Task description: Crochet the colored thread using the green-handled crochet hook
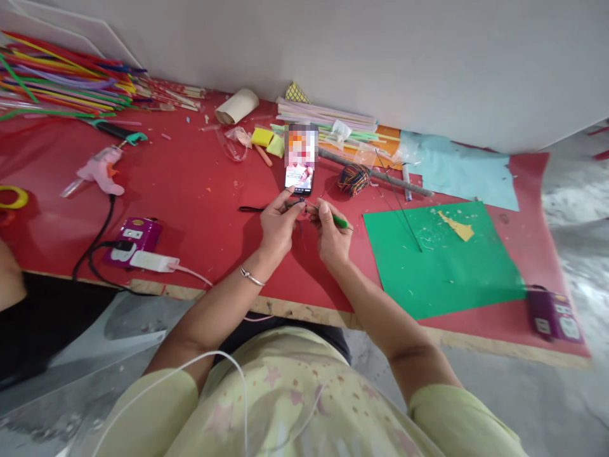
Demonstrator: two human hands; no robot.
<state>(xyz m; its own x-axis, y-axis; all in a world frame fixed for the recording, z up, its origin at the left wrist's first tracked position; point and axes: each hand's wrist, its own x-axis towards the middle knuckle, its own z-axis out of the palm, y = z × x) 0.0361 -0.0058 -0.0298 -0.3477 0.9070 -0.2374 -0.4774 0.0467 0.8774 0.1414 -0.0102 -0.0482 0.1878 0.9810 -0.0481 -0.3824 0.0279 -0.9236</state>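
My left hand point(280, 223) pinches a small dark piece of yarn work point(301, 202) between thumb and fingers. In my right hand point(330, 233) is a green-handled crochet hook point(339, 221), its thin metal end pointing left at the yarn piece. Both hands are close together over the red table, and the fingers partly hide the yarn piece. A dark strand dangles below it. Just beyond the hands a phone point(299, 181) leans upright with its screen lit. To the right of the phone lies a multicoloured ball of yarn point(353, 180).
On the red table point(204, 171), a green sheet point(442, 273) lies right. A pink glue gun point(102, 170) and purple socket box point(136, 238) with cords stand left. Behind are pipe cleaners point(66, 82), a cardboard tube point(236, 106) and a grey rod point(375, 172). Another person's limb point(8, 279) shows far left.
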